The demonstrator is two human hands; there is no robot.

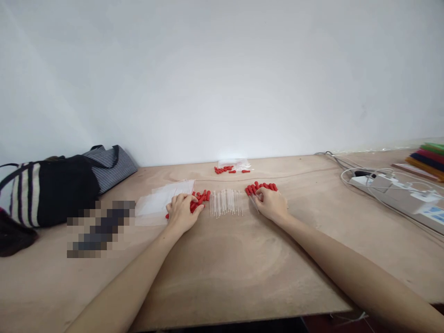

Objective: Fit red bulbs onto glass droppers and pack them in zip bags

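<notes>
My left hand [182,212] rests on a pile of red rubber bulbs [199,198], thumb and forefinger apart with bulbs between and beneath them. Part of that pile is hidden under my fingers. To its right, thin clear tubes [227,202] lie side by side in a loose row. My right hand [272,203] is closed, thumb and fingertips pinching a dropper [254,200] with a clear stem and a red bulb end. It lies at the left end of a row of droppers [266,186], whose red ends point away from me; my hand covers most of their stems.
Flat clear plastic bags [157,201] lie left of the bulbs. Near the wall sit more red bulbs [224,169] by a clear bag [236,163]. A black bag [65,185] stands at left; a white power strip [409,196] with cables and coloured folders [425,159] are at right.
</notes>
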